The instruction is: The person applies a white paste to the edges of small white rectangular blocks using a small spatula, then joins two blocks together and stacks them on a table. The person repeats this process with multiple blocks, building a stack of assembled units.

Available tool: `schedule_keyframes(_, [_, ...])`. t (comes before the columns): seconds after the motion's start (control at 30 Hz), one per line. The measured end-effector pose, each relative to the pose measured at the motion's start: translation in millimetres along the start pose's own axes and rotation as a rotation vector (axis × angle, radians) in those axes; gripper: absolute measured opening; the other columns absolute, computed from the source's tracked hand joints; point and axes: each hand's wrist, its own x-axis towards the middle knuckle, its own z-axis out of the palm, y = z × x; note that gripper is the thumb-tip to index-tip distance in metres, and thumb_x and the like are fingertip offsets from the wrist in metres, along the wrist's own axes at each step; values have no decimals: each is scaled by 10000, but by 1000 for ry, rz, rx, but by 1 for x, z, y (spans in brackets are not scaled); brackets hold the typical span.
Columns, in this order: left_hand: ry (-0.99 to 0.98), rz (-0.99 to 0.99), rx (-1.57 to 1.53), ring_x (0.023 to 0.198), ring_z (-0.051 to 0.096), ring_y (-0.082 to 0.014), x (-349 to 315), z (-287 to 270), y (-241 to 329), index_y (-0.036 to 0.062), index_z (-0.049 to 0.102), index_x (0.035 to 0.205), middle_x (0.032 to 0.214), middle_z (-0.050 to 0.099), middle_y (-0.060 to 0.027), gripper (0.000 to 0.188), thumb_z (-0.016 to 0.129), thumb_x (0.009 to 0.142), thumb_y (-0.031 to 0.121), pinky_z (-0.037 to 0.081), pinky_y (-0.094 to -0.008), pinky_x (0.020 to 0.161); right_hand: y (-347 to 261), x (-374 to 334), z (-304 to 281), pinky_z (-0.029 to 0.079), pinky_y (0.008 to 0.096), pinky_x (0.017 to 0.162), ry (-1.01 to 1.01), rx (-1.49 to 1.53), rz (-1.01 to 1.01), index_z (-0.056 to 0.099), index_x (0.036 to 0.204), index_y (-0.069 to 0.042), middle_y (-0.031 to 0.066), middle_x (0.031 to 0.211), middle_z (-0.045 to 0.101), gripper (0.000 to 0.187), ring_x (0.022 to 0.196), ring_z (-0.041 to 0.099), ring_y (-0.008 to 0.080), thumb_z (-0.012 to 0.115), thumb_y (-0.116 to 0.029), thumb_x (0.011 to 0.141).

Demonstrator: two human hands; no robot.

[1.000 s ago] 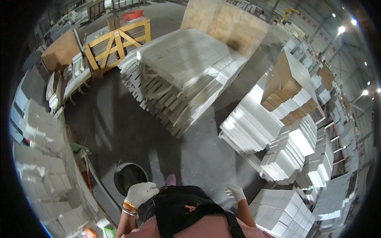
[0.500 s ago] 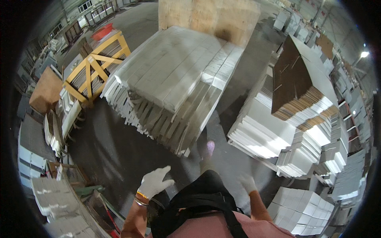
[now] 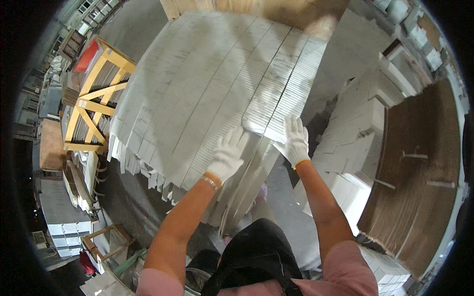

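Observation:
A large stack of pale grey-white slats (image 3: 192, 84), packed on edge in long rows, lies in front of me. Along its right side runs a brighter section of thin white slats (image 3: 284, 89), ending at a lower step near me. My left hand (image 3: 228, 154), in a white knit glove, is stretched flat over the stack just left of that section's near end. My right hand (image 3: 296, 143), gloved alike, reaches to the right near corner of the bright section, fingers extended and thumb apart. Neither hand grips anything visible; contact with the slats is hard to judge.
Behind the stack stands a plywood panel (image 3: 247, 7). A yellow wooden crate frame (image 3: 98, 106) is to the left. On the right are white stacked blocks (image 3: 340, 143) and a tall brown cardboard stack (image 3: 419, 167). Dark floor (image 3: 131, 192) shows below the stack.
I have come closer to the stack. Both hands have moved from low at my sides up and forward to the near end of the bright slats.

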Motion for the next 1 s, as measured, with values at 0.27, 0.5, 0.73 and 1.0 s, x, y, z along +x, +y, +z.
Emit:
schedule_keyframes(0.27, [1, 144, 377, 1549, 172, -334, 160, 77, -35, 117, 234, 1621, 1704, 129, -135, 964, 722, 846, 418, 293, -512, 1156, 2, 49, 46, 157, 594, 1230, -68, -57, 4, 316, 1578, -74, 209, 1647, 256, 897, 1536, 211, 391, 673, -516, 884])
schedule_keyframes(0.5, [-41, 138, 324, 1557, 160, -331, 165, 79, -27, 122, 267, 1616, 1709, 115, -137, 838, 657, 916, 368, 307, -511, 1130, -2, 40, 49, 299, 564, 1150, 90, -33, -30, 433, 1495, -70, 180, 1503, 424, 833, 1418, 374, 385, 759, -338, 777])
schedule_keyframes(0.73, [74, 213, 195, 1497, 280, -291, 155, 82, -35, 66, 391, 1540, 1625, 295, -129, 802, 705, 841, 304, 329, -523, 1109, -9, 40, 39, 398, 479, 1039, 50, 20, -49, 514, 1403, -27, 134, 1341, 476, 676, 1288, 457, 331, 685, -179, 766])
schedule_keyframes(1.0, [204, 356, 26, 1141, 485, -273, 171, 82, -46, 71, 522, 1381, 1139, 495, -81, 603, 650, 795, 138, 371, -471, 1057, -4, 45, 33, 344, 489, 1058, 172, -64, -52, 458, 1459, -99, 157, 1266, 483, 787, 1226, 460, 338, 725, -283, 743])
